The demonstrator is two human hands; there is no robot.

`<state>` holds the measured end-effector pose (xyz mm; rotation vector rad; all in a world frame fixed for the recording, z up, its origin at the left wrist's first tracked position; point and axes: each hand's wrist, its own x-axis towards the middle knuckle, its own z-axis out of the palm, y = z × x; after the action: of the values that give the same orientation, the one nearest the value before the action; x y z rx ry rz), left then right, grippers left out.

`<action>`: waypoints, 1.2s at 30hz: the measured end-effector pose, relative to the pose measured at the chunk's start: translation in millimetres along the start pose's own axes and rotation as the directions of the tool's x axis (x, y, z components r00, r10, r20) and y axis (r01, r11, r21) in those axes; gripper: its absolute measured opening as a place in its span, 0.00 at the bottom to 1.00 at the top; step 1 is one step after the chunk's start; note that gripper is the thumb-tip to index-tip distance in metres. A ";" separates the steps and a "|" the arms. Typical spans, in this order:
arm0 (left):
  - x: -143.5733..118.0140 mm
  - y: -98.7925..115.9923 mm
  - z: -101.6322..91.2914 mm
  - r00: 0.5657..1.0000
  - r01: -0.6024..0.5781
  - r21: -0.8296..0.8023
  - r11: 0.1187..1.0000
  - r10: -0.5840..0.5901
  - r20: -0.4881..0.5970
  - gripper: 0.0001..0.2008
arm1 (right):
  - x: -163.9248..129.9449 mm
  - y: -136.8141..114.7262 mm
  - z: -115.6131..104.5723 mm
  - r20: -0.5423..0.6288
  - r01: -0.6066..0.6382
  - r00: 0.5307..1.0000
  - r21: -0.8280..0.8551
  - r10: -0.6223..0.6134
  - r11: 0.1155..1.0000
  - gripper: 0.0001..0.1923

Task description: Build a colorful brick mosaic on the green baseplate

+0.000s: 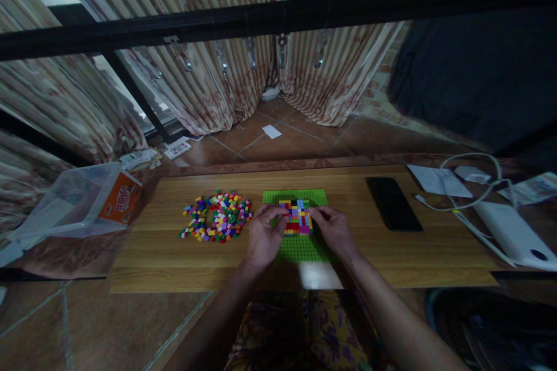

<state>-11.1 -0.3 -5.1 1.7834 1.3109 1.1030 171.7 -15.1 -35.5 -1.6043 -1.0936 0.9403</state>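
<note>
Nearest the lens: lap in yellow-and-purple patterned cloth (300, 330), with two bare forearms reaching forward over it onto a long light wooden board (183, 266).

Left hand (264, 236): resting on the left edge of a flat bright-green studded plastic baseplate (300, 249), fingers curled, thumb and forefinger tips pinched close at the left side of a patch of small multicoloured square bricks (297, 216) pressed onto the plate. Anything held between those tips: too small to tell.

Right hand (333, 227): mirrored on the other side, fingers bent, tips touching the right edge of the same brick patch; a brick in the pinch or not, impossible to tell.

Baseplate: lying flat at the middle of the board, between both hands, its near edge close to the board's front rim. Brick patch: on the plate's far half, rows of red, yellow, blue, pink and black.

Just left of the plate, apart from the left hand: loose scatter of tiny coloured plastic bricks (216, 216) spread on the wood.

Well to the right: black rectangular phone (394, 203) lying flat; beyond it a white cable (467, 204) looped over paper, then a white oblong power bank (513, 232).

Far left, off the board: clear plastic tub (69, 200) tipped on its side, orange printed card (119, 197) against it.

Behind: striped curtains (209, 87), terracotta floor tiles (278, 139), black bar (278, 14) crossing overhead.
</note>
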 end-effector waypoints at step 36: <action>4.7 -2.3 23.1 0.971 0.172 0.055 0.984 -0.161 -0.175 0.08 | -0.3 9.9 -0.5 -0.027 -0.122 0.992 0.109 0.126 0.986 0.29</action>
<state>9.5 4.3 -15.9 1.6218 1.5883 1.1482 174.3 -17.1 -44.8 -1.6078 -0.9130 1.0328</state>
